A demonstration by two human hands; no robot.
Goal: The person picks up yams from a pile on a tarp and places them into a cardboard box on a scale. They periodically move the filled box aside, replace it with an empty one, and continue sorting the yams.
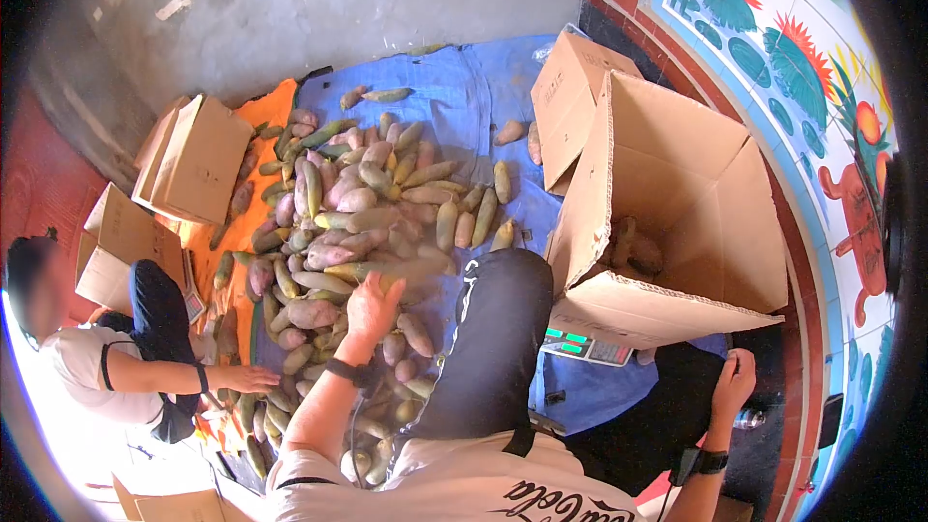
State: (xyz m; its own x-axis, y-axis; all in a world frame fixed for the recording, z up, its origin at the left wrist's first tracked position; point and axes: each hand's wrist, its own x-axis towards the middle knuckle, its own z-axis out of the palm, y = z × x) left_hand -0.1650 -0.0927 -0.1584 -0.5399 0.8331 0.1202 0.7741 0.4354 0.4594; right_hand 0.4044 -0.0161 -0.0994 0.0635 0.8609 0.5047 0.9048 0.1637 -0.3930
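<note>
My left hand is over a big heap, its fingers closed around a long yellow-green vegetable that looks like a cucumber. Around it lie pinkish sweet potatoes and more long greenish vegetables. Over on the other side, my right hand rests by my bent knee with its fingers loosely spread and holds nothing. In front of that knee a large open carton stands on a scale with lit green displays. A few vegetables lie at the carton's bottom.
At left a co-worker's hand reaches to the heap's edge. Cartons stand behind that person, and another carton is behind the large one. Blue sheeting and orange sheeting cover the floor. A painted tile wall bounds the right.
</note>
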